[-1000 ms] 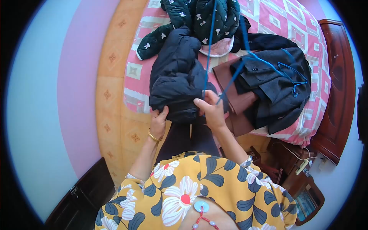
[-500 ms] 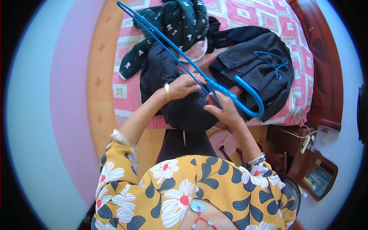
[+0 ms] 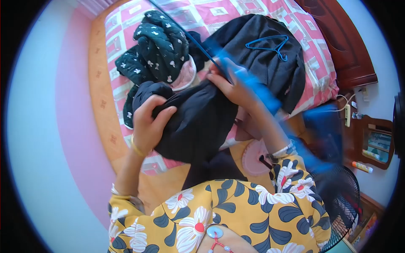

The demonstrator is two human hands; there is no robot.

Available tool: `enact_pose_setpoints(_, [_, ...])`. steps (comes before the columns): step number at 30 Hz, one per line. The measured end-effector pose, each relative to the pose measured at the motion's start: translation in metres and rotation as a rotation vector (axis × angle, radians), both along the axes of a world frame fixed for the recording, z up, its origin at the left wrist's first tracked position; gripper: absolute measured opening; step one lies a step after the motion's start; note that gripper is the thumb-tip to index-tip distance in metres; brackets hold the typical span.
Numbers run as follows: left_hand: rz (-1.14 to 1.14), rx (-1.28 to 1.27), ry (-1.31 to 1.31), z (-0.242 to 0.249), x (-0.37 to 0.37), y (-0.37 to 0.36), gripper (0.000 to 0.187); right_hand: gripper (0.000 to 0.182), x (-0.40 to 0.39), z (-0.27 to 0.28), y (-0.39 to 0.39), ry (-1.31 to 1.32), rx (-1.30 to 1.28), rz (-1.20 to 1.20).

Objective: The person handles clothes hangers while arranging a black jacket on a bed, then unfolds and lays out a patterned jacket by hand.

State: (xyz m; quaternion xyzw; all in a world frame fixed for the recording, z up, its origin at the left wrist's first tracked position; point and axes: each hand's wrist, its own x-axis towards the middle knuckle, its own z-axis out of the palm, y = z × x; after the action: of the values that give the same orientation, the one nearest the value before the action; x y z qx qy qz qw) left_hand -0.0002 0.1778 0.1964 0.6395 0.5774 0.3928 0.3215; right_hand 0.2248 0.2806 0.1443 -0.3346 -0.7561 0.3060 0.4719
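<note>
My left hand (image 3: 149, 124), at the left of the black garment (image 3: 194, 122), pinches a fold of its dark, puffy cloth between thumb and fingers. A blue clothes hanger (image 3: 259, 90), smeared by motion, runs through my right hand (image 3: 233, 86), whose fingers close on it close to the garment's upper edge. The hanger's long thin bar stretches up and left across the bed, while its hook end blurs past my right forearm. The garment hangs bunched over the bed's near edge, in front of my legs.
On the pink patchwork bedspread (image 3: 215, 11) lie a dark green patterned jacket (image 3: 158, 46) and a dark grey coat (image 3: 274, 71) with a second blue hanger (image 3: 265, 42) on top. A round pink stool (image 3: 255, 158) and a black fan (image 3: 350, 198) stand near my right side.
My left hand has left the hanger and now grips the black garment, lifting part of it. The hanger has swung quickly in my right hand. The view has shifted.
</note>
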Motion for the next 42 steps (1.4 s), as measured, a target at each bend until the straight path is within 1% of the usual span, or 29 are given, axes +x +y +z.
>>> enact_pose_setpoints(1, [0.133, 0.107, 0.019, 0.020, 0.008, -0.013, 0.014, 0.021, -0.016, 0.005, 0.009, 0.070, 0.004, 0.037])
enact_pose_setpoints(2, [0.233, 0.301, 0.111, 0.030, 0.015, -0.024, 0.015, 0.020, -0.037, 0.013, 0.016, 0.263, -0.048, 0.141])
enact_pose_setpoints(3, [0.306, 0.420, 0.168, 0.023, 0.012, -0.032, 0.018, 0.020, -0.048, 0.019, 0.023, 0.281, -0.037, 0.157])
enact_pose_setpoints(6, [0.447, 0.468, 0.257, -0.020, 0.008, -0.036, 0.020, 0.008, -0.066, 0.039, 0.028, 0.556, -0.347, -0.006])
enact_pose_setpoints(8, [0.488, 0.161, 0.177, -0.070, 0.001, -0.032, 0.025, 0.008, -0.046, 0.039, 0.020, 0.582, -0.423, -0.098])
enact_pose_setpoints(9, [0.395, -0.030, 0.023, -0.104, -0.004, -0.031, 0.028, 0.009, -0.034, 0.032, 0.012, 0.588, -0.445, -0.133])
enact_pose_setpoints(10, [0.258, -0.239, 0.023, -0.142, -0.007, -0.032, 0.027, 0.011, -0.022, 0.029, -0.001, 0.531, -0.473, -0.171])
enact_pose_setpoints(11, [0.244, -0.444, -0.211, -0.190, -0.004, -0.035, 0.022, 0.013, -0.011, 0.026, -0.018, 0.472, -0.499, -0.212])
enact_pose_setpoints(13, [0.290, -0.626, -0.504, -0.233, 0.013, -0.034, 0.013, 0.014, 0.010, 0.021, -0.052, 0.520, -0.586, -0.278])
enact_pose_setpoints(15, [0.323, -0.617, -0.666, -0.247, 0.026, -0.018, 0.014, 0.017, 0.029, 0.020, -0.089, 0.569, -0.578, -0.435])
enact_pose_setpoints(17, [0.380, -0.523, -0.605, -0.236, 0.052, 0.004, 0.011, 0.022, 0.035, -0.025, -0.135, 0.638, -0.513, -0.514])
enact_pose_setpoints(18, [0.361, -0.462, -0.616, -0.235, 0.061, 0.013, 0.011, 0.026, 0.030, -0.053, -0.164, 0.347, -0.565, -0.587])
enact_pose_setpoints(19, [0.341, -0.403, -0.628, -0.235, 0.068, 0.017, 0.010, 0.025, 0.025, -0.112, -0.202, 0.240, -0.673, -0.535])
enact_pose_setpoints(20, [0.317, -0.409, -0.623, -0.233, 0.073, 0.015, 0.010, 0.025, 0.030, -0.165, -0.250, 0.138, -1.031, -0.375])
enact_pose_setpoints(21, [0.326, -0.420, -0.537, -0.234, 0.075, 0.015, 0.010, 0.024, 0.034, -0.191, -0.274, 0.038, -1.373, -0.187])
enact_pose_setpoints(22, [0.341, -0.427, -0.453, -0.238, 0.075, 0.016, 0.010, 0.024, 0.036, -0.186, -0.266, 0.051, -1.366, -0.199])
enact_pose_setpoints(23, [0.332, -0.346, -0.570, -0.258, 0.070, 0.014, 0.010, 0.022, 0.036, -0.165, -0.255, 0.189, -1.146, -0.298])
enact_pose_setpoints(24, [0.339, -0.345, -0.582, -0.260, 0.067, 0.010, 0.010, 0.021, 0.034, -0.132, -0.246, 0.327, -0.935, -0.402])
enact_pose_setpoints(25, [0.337, -0.339, -0.589, -0.257, 0.065, 0.009, 0.011, 0.018, 0.039, -0.071, -0.221, 0.468, -0.978, -0.445])
enact_pose_setpoints(27, [0.320, -0.309, -0.570, -0.252, 0.065, 0.009, 0.011, 0.016, 0.025, -0.080, -0.231, 0.497, -0.738, -0.552])
enact_pose_setpoints(29, [0.340, -0.307, -0.662, -0.250, 0.064, 0.010, 0.012, 0.016, 0.005, -0.166, -0.273, 0.329, -0.896, -0.387])
enact_pose_setpoints(30, [0.338, -0.328, -0.450, -0.246, 0.059, 0.006, 0.012, 0.018, 0.007, -0.208, -0.303, 0.186, -1.245, -0.259])
enact_pose_setpoints(31, [0.339, -0.320, -0.444, -0.245, 0.055, 0.010, 0.012, 0.023, 0.004, -0.197, -0.307, 0.153, -1.250, -0.304])
enact_pose_setpoints(33, [0.394, -0.296, -0.536, -0.248, 0.041, 0.000, 0.011, 0.023, 0.008, -0.135, -0.269, 0.446, -1.046, -0.326])
enact_pose_setpoints(35, [0.382, -0.296, -0.654, -0.255, 0.031, 0.000, 0.011, 0.021, 0.011, -0.071, -0.238, 0.439, -0.869, -0.405])
enact_pose_setpoints(37, [0.364, -0.298, -0.794, -0.250, 0.028, 0.005, 0.011, 0.019, -0.011, -0.114, -0.254, 0.413, -0.736, -0.435])
enact_pose_setpoints(39, [0.368, -0.288, -0.821, -0.245, 0.022, 0.005, 0.011, 0.016, -0.014, -0.206, -0.298, 0.136, -1.302, -0.186])
enact_pose_setpoints(41, [0.440, -0.329, -0.878, -0.253, 0.010, 0.002, 0.010, 0.015, -0.011, -0.187, -0.290, 0.072, -1.257, -0.216])
enact_pose_setpoints(42, [0.476, -0.289, -0.624, -0.245, 0.008, 0.000, 0.009, 0.015, -0.011, -0.153, -0.271, 0.101, -1.004, -0.259])
